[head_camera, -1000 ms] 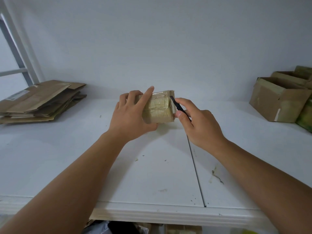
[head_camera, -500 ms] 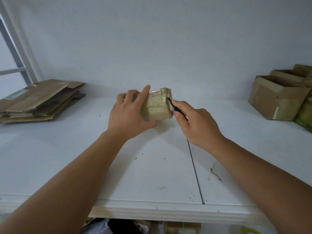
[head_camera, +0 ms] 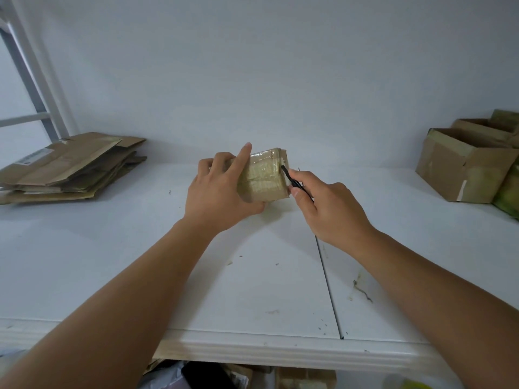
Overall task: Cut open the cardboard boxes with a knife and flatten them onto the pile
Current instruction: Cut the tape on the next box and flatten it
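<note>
Gripping the taped box [head_camera: 262,179] mid-table, the left hand [head_camera: 222,196] steadies it; the right hand [head_camera: 330,207] pinches the knife [head_camera: 289,176], tip against the box's right end, long axis left-right.

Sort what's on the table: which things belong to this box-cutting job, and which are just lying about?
In the job: taped small box in left hand; black knife in right hand; flattened cardboard pile; open boxes waiting at right.

Lying about: scraps on the white table.
</note>
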